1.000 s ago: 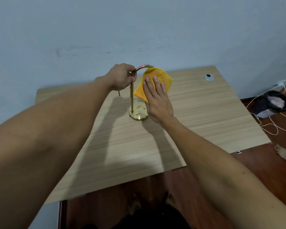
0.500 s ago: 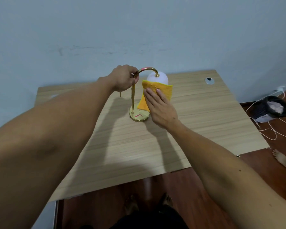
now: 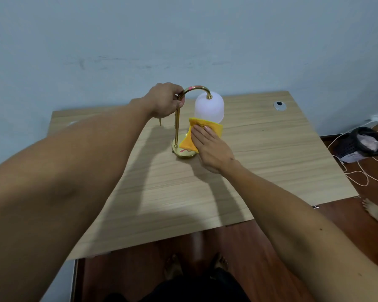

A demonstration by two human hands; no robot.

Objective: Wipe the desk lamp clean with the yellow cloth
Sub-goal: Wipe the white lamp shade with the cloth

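A desk lamp stands upright on the wooden table [image 3: 260, 171]: gold round base [image 3: 181, 154], thin gold stem, curved neck and a white dome shade [image 3: 208, 107] hanging from it. My left hand [image 3: 165, 100] grips the top of the stem where the neck bends. My right hand [image 3: 210, 147] presses the yellow cloth [image 3: 189, 141] against the lower rim of the shade, just above the base. Most of the shade is uncovered above the cloth. Pink marks show on the neck and on the base.
A round grey cable grommet [image 3: 279, 105] sits at the table's back right. On the floor to the right lie a dark basket [image 3: 361, 143] and white cables [image 3: 358, 175]. A pale blue wall rises right behind the table. My feet show below the near edge.
My right hand has slid the yellow cloth down the shade, from covering its top to its lower rim, baring the white dome. My left hand has kept its hold on the stem.
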